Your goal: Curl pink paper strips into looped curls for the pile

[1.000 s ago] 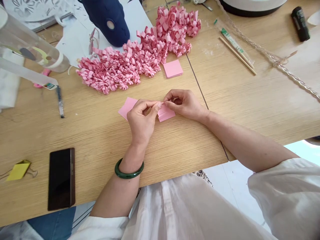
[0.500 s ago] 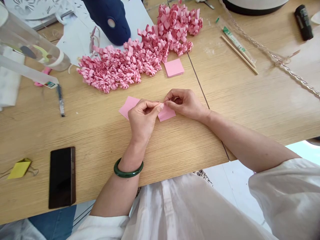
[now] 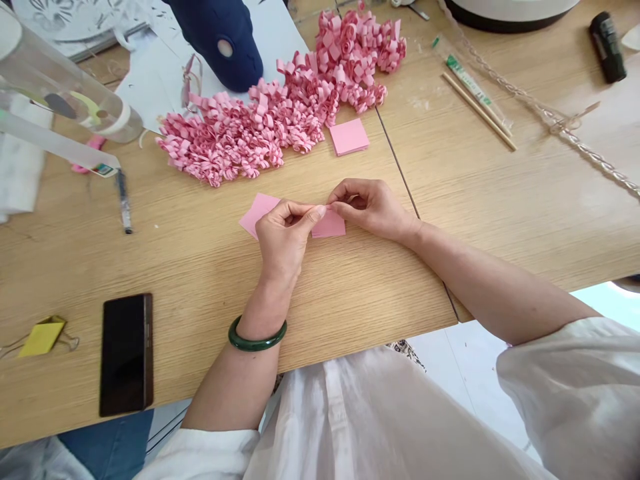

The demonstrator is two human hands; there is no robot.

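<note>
Between my two hands a small pink paper piece (image 3: 330, 225) is pinched along its upper edge. My left hand (image 3: 287, 230) closes thumb and forefinger on its left side, and my right hand (image 3: 367, 207) pinches the right side; the fingertips nearly meet. Another pink sheet (image 3: 257, 212) lies flat on the table, partly hidden behind my left hand. Farther back is a small stack of pink paper squares (image 3: 349, 137). Beyond it spreads a long heap of curled pink paper strips (image 3: 250, 127).
On the left lie a black phone (image 3: 126, 353), a yellow binder clip (image 3: 44, 337) and a pen (image 3: 123, 202). A dark blue object (image 3: 220, 47) stands behind the curls. Wooden sticks (image 3: 479, 110), a twisted cord (image 3: 530, 100) and a black-capped tube (image 3: 607, 47) are at right.
The pink paper piece between my hands has swung slightly to the left and hangs straighter. Both hands stay pinched in nearly the same place.
</note>
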